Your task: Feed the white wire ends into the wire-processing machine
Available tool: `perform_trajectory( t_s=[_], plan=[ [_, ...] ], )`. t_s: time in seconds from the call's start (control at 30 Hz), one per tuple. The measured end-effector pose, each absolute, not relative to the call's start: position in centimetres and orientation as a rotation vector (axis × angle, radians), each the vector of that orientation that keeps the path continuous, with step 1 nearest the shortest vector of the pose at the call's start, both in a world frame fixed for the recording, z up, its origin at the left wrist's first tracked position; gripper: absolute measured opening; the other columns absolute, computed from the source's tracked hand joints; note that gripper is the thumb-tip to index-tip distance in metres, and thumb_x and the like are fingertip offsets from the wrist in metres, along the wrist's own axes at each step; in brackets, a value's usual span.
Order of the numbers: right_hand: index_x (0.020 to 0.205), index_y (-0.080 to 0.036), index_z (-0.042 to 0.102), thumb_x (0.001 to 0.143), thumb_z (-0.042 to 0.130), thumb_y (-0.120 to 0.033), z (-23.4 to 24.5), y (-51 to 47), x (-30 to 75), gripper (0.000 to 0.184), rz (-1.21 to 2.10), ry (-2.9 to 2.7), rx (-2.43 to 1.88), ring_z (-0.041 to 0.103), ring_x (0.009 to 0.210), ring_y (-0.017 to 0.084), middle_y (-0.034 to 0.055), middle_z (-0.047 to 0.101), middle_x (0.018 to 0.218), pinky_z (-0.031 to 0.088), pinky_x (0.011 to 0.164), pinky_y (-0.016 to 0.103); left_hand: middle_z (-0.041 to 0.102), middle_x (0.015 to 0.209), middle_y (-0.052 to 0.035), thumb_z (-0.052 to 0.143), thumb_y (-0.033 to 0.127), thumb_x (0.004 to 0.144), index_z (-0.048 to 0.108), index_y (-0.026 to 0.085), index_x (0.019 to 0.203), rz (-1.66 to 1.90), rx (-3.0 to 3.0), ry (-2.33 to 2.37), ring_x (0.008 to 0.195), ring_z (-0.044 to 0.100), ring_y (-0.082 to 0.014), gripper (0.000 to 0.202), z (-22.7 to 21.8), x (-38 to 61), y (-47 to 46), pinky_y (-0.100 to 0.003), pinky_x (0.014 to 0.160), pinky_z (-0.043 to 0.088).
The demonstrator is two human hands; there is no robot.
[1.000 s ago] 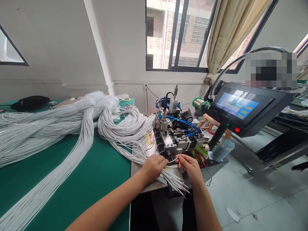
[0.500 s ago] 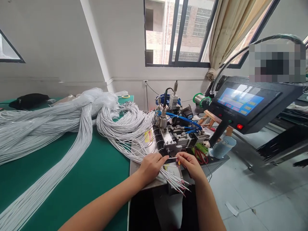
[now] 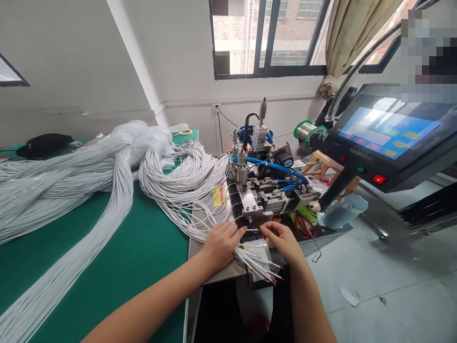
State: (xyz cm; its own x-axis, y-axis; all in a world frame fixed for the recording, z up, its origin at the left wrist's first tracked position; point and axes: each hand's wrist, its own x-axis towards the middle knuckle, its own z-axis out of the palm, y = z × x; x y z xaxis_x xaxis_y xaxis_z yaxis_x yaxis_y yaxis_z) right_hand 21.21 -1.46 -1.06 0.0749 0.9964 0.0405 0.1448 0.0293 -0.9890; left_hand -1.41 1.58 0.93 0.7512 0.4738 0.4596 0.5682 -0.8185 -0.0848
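Observation:
My left hand (image 3: 220, 240) and my right hand (image 3: 281, 239) pinch the two sides of one thin white wire (image 3: 253, 230), held taut right in front of the small metal machine (image 3: 262, 195) with blue air hoses. Under my left hand a fan of white wires with red stripped tips (image 3: 260, 267) sticks out over the front edge of the metal plate (image 3: 228, 271). Both hands are closed in a pinch. The wire runs back into a looped bundle of white wires (image 3: 182, 183) on the green table (image 3: 143, 252).
Large bundles of white cable (image 3: 53, 190) cover the table's left. A touchscreen control box (image 3: 387, 136) on an arm stands at the right, with a wire spool (image 3: 306, 129), red scissors (image 3: 303, 227) and a blue cup (image 3: 342, 212) nearby. A window is behind; the floor lies to the right.
The view has shifted closer and a little down. Both hands have moved slightly forward toward the machine, still pinching the wire between them.

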Motion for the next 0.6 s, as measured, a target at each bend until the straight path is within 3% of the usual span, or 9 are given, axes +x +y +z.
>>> perform_trajectory(
  t_s=[0.13, 0.33, 0.6],
  plan=[
    [0.074, -0.018, 0.066, 0.079, 0.065, -0.053, -1.3, -1.3, 20.9, 0.035, 1.043, -1.305, -1.326, 0.053, 0.065, 0.017, 0.0008, 0.06, 0.069, 0.041, 0.062, 0.026, 0.061, 0.084, -0.0082, 0.047, 0.013, 0.082, 0.057, 0.013, 0.121, -0.566, -2.79, -0.827, 0.08, 0.053, -0.0227, 0.04, 0.9, -1.5, 1.6, -0.036, 0.07, 0.043],
    [0.077, -0.018, 0.059, 0.087, 0.057, -0.049, -2.1, -1.1, 20.6, 0.032, 0.999, -1.343, -1.341, 0.049, 0.065, 0.016, 0.0005, 0.055, 0.07, 0.039, 0.061, 0.025, 0.062, 0.085, -0.0064, 0.051, 0.015, 0.078, 0.051, 0.017, 0.129, -0.484, -2.816, -0.869, 0.083, 0.054, -0.0224, 0.052, 1.0, -1.3, 1.4, -0.041, 0.087, 0.035],
    [0.074, -0.019, 0.051, 0.09, 0.051, -0.048, -2.8, -0.7, 20.4, 0.033, 1.075, -1.342, -1.259, 0.042, 0.065, 0.014, -0.0026, 0.044, 0.069, 0.036, 0.061, 0.024, 0.061, 0.089, -0.0044, 0.05, 0.009, 0.076, 0.038, 0.026, 0.141, -0.197, -2.888, -0.939, 0.083, 0.054, -0.0218, 0.069, 2.0, -0.7, 1.2, -0.04, 0.086, 0.031]
  ],
)
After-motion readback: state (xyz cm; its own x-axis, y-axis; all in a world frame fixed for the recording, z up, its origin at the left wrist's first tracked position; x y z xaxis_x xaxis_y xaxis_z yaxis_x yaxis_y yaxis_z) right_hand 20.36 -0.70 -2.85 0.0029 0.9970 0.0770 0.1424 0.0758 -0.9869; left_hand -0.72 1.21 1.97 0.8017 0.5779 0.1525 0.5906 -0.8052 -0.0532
